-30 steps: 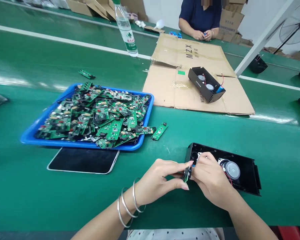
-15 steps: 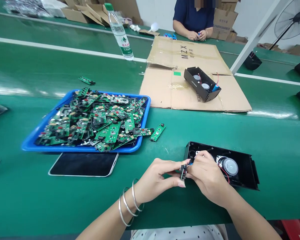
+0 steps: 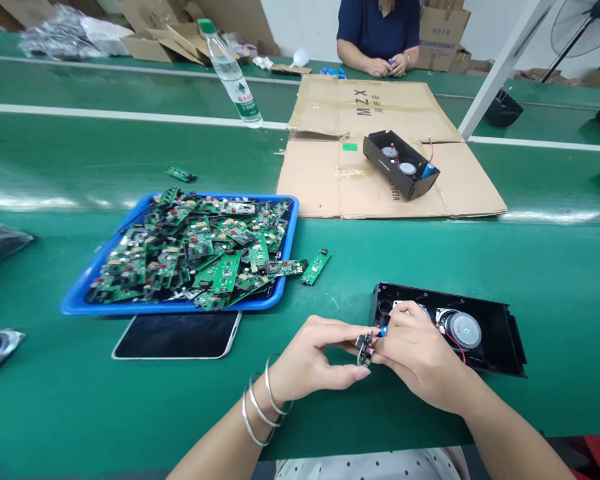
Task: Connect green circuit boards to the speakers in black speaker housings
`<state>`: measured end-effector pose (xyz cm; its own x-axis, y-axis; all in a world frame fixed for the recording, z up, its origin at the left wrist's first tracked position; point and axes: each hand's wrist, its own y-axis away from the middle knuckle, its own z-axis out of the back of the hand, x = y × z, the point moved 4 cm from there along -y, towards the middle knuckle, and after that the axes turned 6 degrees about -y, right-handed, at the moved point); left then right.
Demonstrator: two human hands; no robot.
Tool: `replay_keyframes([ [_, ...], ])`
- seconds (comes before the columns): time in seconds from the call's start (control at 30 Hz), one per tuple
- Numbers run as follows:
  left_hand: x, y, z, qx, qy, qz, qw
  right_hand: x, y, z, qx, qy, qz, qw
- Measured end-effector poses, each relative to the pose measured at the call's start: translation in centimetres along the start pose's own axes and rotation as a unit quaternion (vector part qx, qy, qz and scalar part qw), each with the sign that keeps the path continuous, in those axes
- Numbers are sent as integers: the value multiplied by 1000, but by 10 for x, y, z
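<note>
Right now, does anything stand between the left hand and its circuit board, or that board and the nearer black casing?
Nothing visible separates the left hand from the circuit board it holds. Toward the nearer black casing, the right hand stands in the way, overlapping the casing's left part.

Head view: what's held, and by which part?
Left hand pinches a circuit board by opposite edges. Right hand is close against it; its own grip is hidden.

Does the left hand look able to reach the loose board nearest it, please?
Probably yes: the loose board lies uncovered beside the blue tray, though the left hand is holding another board.
</note>
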<state>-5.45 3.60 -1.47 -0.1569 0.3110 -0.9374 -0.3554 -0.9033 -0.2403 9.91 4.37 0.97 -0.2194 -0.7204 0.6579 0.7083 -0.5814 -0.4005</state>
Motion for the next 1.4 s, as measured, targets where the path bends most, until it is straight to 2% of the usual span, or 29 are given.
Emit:
replay_keyframes([
  [0.27, 7, 0, -3, 18, 85, 20, 996, 3, 2, 0, 20, -23, 15, 999],
  [0.7, 1, 0, 2, 33, 2, -66, 997, 6, 1, 1, 11, 26, 23, 999],
  [0.83, -1, 0, 2, 34, -4, -64, 997, 8, 0, 1, 4, 29, 34, 999],
  [1.0, 0, 1, 0, 54, 28, -60, 996, 8, 4, -2, 39, -27, 24, 999],
  [1.2, 6, 2, -3, 86, 77, -25, 993, 9, 4, -2, 64, -74, 17, 995],
  [1.4, 3, 0, -2, 74, 36, -39, 996, 6, 4, -3, 75, -60, 4, 995],
])
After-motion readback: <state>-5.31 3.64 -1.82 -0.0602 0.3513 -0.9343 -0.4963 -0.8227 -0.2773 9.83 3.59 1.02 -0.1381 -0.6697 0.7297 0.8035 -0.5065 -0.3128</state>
